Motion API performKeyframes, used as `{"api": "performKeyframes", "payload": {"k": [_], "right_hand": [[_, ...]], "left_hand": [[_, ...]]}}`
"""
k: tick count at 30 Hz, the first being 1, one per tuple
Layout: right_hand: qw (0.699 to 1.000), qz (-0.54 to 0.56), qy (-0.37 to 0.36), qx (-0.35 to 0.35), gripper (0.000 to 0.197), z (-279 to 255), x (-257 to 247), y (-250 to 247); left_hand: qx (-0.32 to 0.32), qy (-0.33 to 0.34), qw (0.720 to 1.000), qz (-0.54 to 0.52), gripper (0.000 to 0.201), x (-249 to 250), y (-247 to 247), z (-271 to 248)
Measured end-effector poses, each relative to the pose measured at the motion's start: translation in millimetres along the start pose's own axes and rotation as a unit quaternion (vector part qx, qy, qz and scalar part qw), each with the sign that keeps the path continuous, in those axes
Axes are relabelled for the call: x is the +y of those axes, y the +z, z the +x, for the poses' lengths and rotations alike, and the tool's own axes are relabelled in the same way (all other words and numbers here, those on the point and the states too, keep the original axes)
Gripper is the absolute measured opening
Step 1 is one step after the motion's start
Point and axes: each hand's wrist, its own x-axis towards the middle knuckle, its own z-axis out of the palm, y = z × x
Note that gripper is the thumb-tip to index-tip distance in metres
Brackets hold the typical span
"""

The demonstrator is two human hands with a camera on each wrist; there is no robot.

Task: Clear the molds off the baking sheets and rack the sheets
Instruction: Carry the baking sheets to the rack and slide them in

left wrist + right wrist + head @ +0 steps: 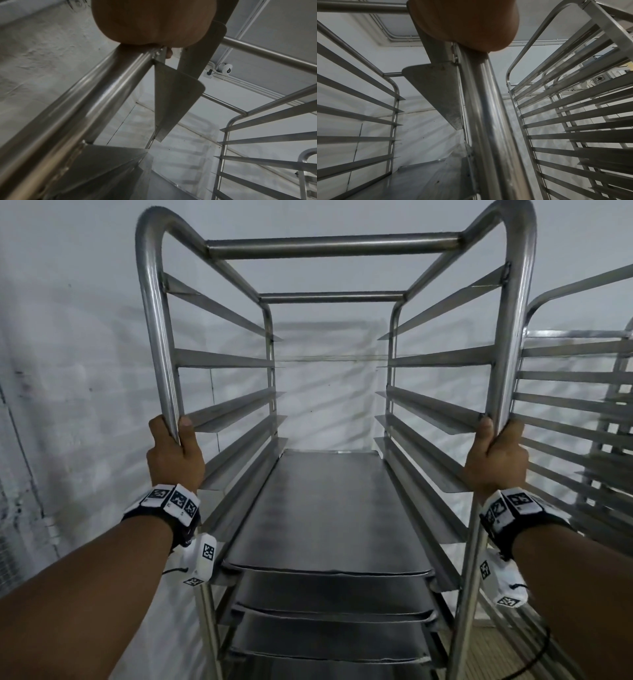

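Note:
A tall steel rack [334,246] stands in front of me against a white wall. Several dark baking sheets [329,508] lie stacked on its lower runners, and the upper runners hold nothing. No molds are in view. My left hand [174,455] grips the rack's near left post [156,337]. My right hand [495,458] grips the near right post [513,337]. In the left wrist view the palm [150,23] wraps the post [96,94]. In the right wrist view the palm [467,23] sits on the post [488,108].
A second steel rack [579,412] with bare runners stands close on the right, also seen in the right wrist view as a rack [573,108]. The white wall [68,371] runs close along the left and behind. A strip of tan floor [496,645] shows at lower right.

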Motion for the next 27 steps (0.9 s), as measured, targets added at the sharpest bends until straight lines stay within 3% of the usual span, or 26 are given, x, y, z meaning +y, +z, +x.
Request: {"api": "performKeyframes", "payload": {"k": [27], "right_hand": [[1.0,-0.012,-0.015,0.014,0.049,30,19,57]], "left_hand": [[-0.011,0.0,1.0,0.002,0.049,-21,63,23]]}}
